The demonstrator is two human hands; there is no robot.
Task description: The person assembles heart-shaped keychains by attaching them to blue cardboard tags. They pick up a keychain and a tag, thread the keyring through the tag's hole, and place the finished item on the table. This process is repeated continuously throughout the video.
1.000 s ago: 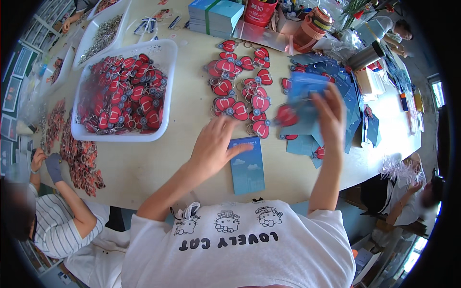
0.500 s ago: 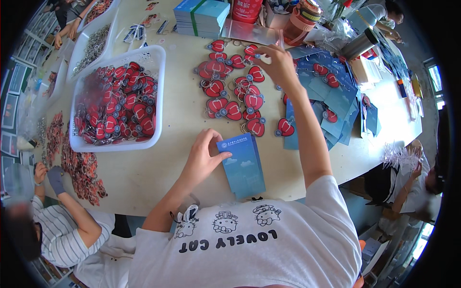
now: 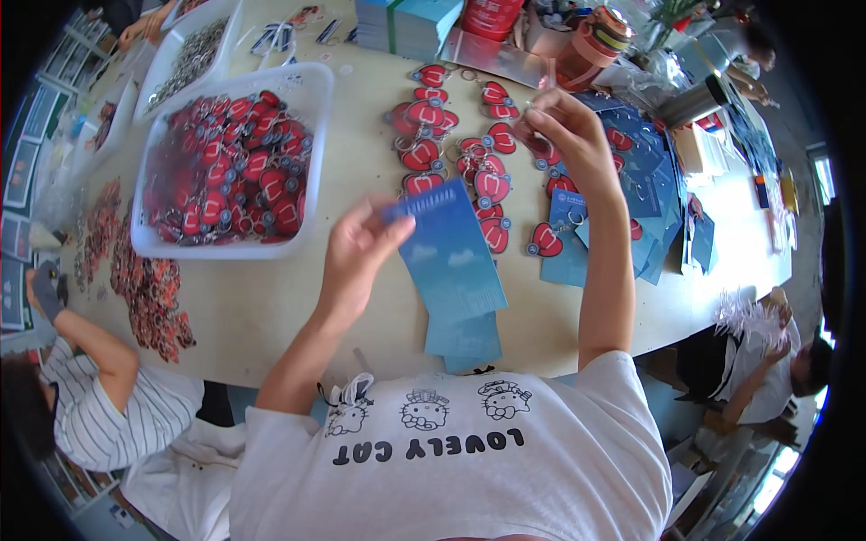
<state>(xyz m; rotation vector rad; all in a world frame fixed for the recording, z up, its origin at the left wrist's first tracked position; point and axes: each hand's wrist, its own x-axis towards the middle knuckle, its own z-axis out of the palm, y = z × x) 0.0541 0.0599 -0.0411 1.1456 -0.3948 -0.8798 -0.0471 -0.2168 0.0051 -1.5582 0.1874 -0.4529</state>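
Observation:
My left hand (image 3: 356, 248) pinches a blue card (image 3: 446, 243) by its upper left corner and lifts it off a small stack of blue cards (image 3: 465, 338) near the table's front edge. My right hand (image 3: 564, 126) is raised over the table, fingers closed on a red keychain (image 3: 534, 142) that they mostly hide. Below and left of it, loose red heart-shaped keychains (image 3: 433, 153) lie spread on the tabletop. Finished blue cards with red keychains on them (image 3: 649, 180) are piled to the right of my right arm.
A white bin (image 3: 311, 135) full of red keychains stands at the left, a tray of metal rings (image 3: 194, 54) behind it. Stacked blue cards (image 3: 406, 22) and a brown jar (image 3: 591, 50) stand at the back. A person in stripes (image 3: 99, 406) sits lower left, another person (image 3: 767, 361) at right.
My left hand has picked the top blue card off the stack and raised it. My right hand has closed on a keychain from the spread and lifted it.

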